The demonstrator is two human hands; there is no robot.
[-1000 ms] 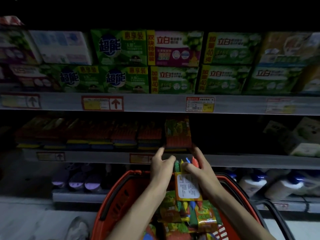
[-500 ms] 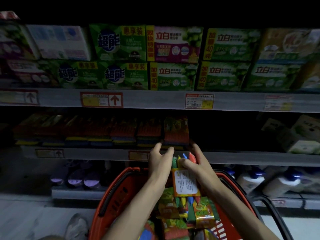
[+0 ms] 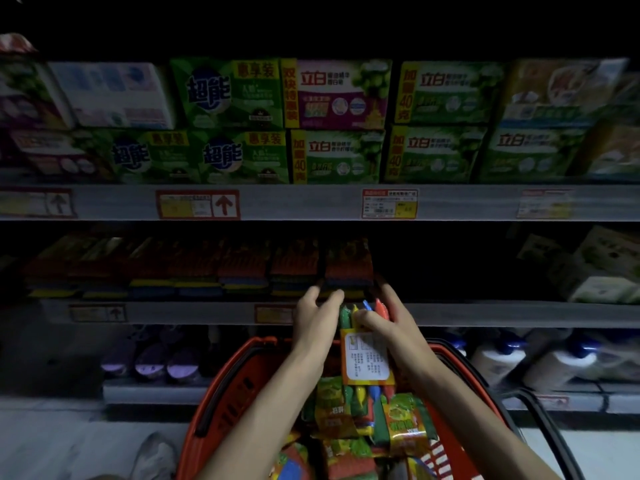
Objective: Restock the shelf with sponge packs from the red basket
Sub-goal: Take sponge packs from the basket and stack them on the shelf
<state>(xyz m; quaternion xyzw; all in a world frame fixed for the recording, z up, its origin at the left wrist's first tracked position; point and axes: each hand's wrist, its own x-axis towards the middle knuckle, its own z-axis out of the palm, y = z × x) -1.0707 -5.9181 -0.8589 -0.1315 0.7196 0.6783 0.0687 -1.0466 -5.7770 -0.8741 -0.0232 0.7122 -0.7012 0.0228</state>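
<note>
A sponge pack [image 3: 366, 358] with green, yellow, blue and red sponges and an orange-edged white label is held upright above the red basket [image 3: 225, 393]. My right hand [image 3: 388, 323] grips its top right edge. My left hand [image 3: 317, 318] rests against its top left side, fingers curled. The pack's top reaches the front lip of the middle shelf [image 3: 485, 313]. More sponge packs [image 3: 367, 417] lie piled in the basket. A row of dark stacked sponge packs [image 3: 194, 268] fills the left half of that shelf.
Green and purple soap boxes [image 3: 339, 123] line the upper shelf. The middle shelf is dark right of the last stack, with pale boxes [image 3: 602, 268] at far right. White bottles [image 3: 540, 362] and purple items [image 3: 152, 362] stand on the bottom shelf. A shoe [image 3: 152, 455] shows below left.
Both hands and the pack have risen slightly toward the middle shelf's edge. The view has shifted a little.
</note>
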